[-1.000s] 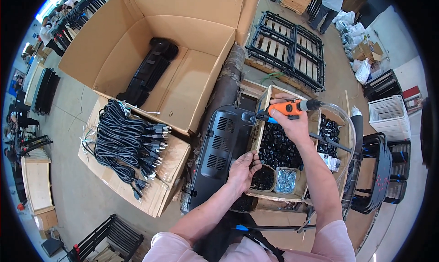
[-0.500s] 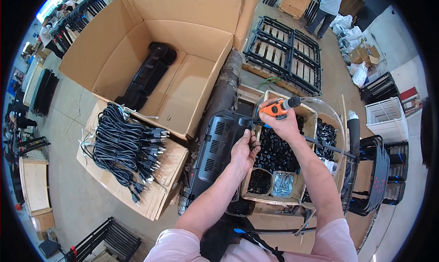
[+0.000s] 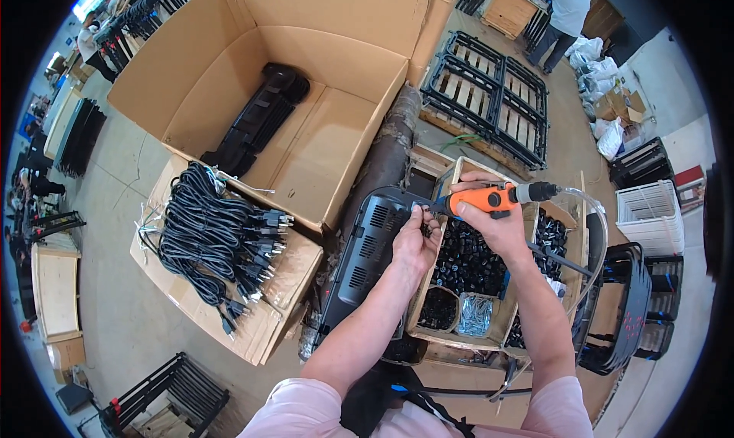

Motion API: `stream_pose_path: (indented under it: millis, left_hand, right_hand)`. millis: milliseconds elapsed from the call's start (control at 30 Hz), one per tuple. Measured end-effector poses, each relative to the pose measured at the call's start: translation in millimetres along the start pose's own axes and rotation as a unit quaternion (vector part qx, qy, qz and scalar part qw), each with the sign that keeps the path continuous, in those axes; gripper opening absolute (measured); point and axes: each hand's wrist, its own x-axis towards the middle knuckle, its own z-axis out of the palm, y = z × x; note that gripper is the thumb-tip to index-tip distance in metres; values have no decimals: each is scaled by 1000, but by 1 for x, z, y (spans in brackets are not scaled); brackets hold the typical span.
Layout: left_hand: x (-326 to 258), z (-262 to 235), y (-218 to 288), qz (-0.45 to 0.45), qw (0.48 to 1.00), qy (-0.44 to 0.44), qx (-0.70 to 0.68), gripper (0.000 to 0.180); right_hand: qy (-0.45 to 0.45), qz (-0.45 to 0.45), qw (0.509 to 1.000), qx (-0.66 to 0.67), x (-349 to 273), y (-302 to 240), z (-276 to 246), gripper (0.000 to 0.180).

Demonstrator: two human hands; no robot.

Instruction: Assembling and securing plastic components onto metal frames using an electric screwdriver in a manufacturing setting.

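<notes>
My right hand (image 3: 495, 227) is wrapped round an orange air screwdriver (image 3: 482, 200), held lying over on its side with a clear hose (image 3: 602, 224) running from its rear end. Its front end points left, at the right edge of a black plastic housing (image 3: 358, 266) with slotted vents. Close to that tip, my left hand (image 3: 413, 243) has its fingers curled and pinched together; whatever they hold is too small to name. Below both hands stands a wooden parts box (image 3: 420, 325) with small black plastic parts (image 3: 468, 258), dark screws (image 3: 437, 309) and silver screws (image 3: 475, 314).
Left of the housing, a bundle of black power cords (image 3: 210, 235) lies on flattened cardboard (image 3: 275, 304). Behind it stands a big open carton (image 3: 336, 170) with a black moulded part (image 3: 264, 120) inside. Black frames (image 3: 489, 94) rest on a pallet; another person (image 3: 566, 13) stands beyond.
The screwdriver has turned from slanting down to lying nearly level, and its body has shifted right with my right hand. My left hand stays by the housing's edge. The whole view has shifted slightly.
</notes>
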Motion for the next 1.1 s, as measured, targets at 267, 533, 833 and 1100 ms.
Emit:
stream_pose_path:
  millis: [267,533,833,1100]
  left_hand:
    - [-2,7,13,-54,997,-40,-39,21]
    - [-3,11,16,-3,999,-39,17,24]
    - [-45,-10,3,-12,980,-74,187,29]
    - [-59,-32,1,-3,979,-73,190,31]
  right_hand:
    - [0,-13,1000,-12,5,-4,0,48]
    - [0,-18,1000,4,23,9,20,47]
    - [-17,-11,999,-40,49,26,37,49]
    - [-50,0,996,-71,56,35,50,33]
